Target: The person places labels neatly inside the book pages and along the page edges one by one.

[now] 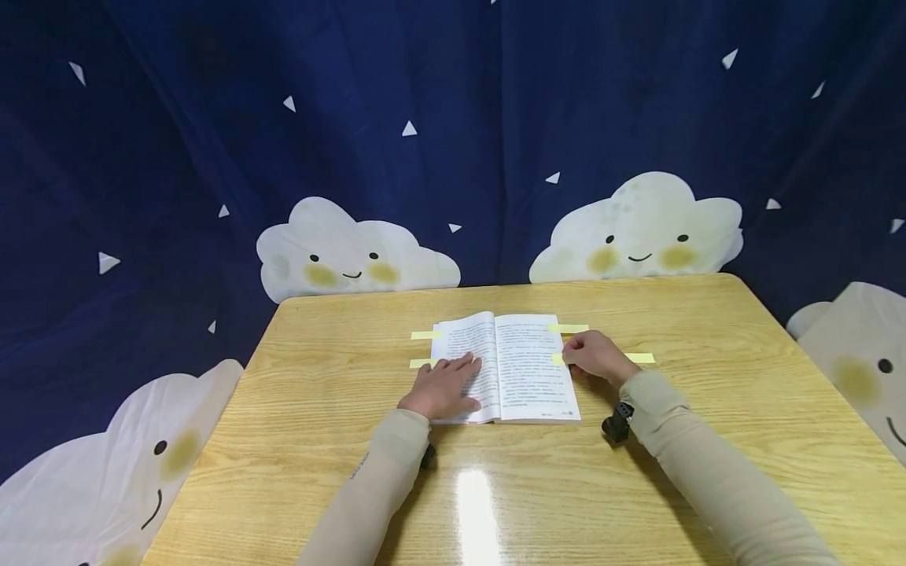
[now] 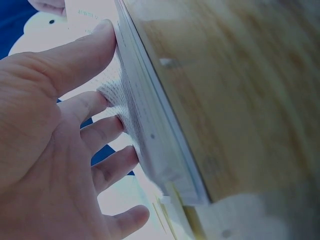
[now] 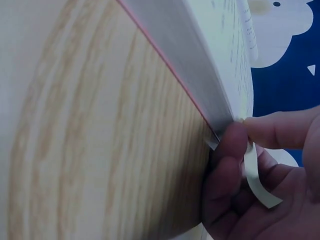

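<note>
An open book [image 1: 532,377] with printed pages lies on the wooden table. My left hand [image 1: 442,387] rests on the left page with its fingers spread; in the left wrist view the fingertips and thumb [image 2: 82,57] touch the page. At the right page's outer edge, my right hand [image 1: 593,355] pinches a pale yellow paper strip [image 3: 256,182] between thumb and index finger. One end of that strip curves down toward the palm. Another yellow strip [image 1: 572,328] sticks out of the right page above this hand. Two more strips, an upper one [image 1: 425,336] and a lower one [image 1: 421,363], jut from the left side.
A yellow strip [image 1: 640,358] shows over the table [image 1: 318,393] just right of my right wrist. Behind the table hangs a dark blue curtain [image 1: 453,157] printed with clouds and triangles. Each wrist wears a small black device [image 1: 617,424].
</note>
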Motion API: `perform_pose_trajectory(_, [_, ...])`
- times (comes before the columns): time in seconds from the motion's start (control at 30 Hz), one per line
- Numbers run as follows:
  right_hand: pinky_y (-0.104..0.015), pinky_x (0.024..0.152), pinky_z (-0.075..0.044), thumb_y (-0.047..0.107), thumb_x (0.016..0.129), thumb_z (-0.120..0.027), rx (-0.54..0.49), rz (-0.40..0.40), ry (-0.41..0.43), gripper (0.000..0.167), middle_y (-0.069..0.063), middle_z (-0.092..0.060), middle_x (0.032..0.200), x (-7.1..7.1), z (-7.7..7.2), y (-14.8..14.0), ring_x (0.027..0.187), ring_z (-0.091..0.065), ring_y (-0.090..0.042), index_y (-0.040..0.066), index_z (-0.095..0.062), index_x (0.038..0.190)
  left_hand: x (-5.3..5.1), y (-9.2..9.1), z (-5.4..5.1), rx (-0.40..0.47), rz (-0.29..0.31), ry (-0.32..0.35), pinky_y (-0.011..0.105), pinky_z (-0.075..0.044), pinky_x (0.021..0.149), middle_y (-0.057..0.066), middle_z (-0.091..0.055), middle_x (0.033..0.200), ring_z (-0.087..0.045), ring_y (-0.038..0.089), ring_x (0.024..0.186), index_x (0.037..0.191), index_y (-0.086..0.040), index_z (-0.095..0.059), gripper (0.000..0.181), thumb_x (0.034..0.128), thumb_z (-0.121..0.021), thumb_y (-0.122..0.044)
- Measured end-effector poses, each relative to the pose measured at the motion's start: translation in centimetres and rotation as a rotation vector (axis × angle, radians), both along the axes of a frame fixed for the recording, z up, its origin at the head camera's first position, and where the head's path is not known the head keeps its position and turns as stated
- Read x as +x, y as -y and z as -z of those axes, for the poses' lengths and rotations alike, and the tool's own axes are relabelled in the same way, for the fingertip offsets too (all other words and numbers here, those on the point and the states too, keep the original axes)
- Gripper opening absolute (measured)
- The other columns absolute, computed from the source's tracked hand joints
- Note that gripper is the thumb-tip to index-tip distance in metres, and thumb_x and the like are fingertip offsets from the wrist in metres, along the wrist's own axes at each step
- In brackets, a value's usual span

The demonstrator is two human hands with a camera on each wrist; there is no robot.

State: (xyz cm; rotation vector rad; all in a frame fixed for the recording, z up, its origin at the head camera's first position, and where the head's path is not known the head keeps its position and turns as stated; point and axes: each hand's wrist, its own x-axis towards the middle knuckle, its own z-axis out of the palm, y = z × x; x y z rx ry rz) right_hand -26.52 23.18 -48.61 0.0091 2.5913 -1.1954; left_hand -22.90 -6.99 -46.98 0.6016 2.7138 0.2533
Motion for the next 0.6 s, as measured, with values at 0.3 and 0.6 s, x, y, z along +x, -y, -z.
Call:
perform_pose_trajectory(0.3, [-0.025, 0.061, -0.048, 0.013, 0.092, -0.054, -0.006, 0.011, 0.027, 0.018, -0.007, -0.062, 0.084, 0.01, -0.19, 0.11, 0.069, -0.057, -0.013, -0.001, -0.064, 0.097, -0.09, 0.02, 0.09, -0.012, -0.001, -0.001, 0.06, -0.02, 0.121, -0.009, -0.019, 0.167, -0.028, 0.027, 0.152, 0.159, -0.031, -0.024, 0.075, 0.0955, -0.061, -0.047])
perform_pose_trajectory(0.6, [-0.025, 0.06, -0.047, 0.013, 0.092, -0.055, 0.018, 0.023, 0.029, 0.017, -0.007, -0.063, 0.084, -0.09, -0.33, 0.34, 0.068, -0.057, -0.014, 0.0, -0.064, 0.096, -0.13, 0.05, 0.08, -0.01, -0.002, -0.007, 0.06, -0.02, 0.121, -0.009, -0.02, 0.167, -0.028, 0.027, 0.152, 0.159, -0.03, -0.024, 0.075, 0.0953, -0.061, -0.047])
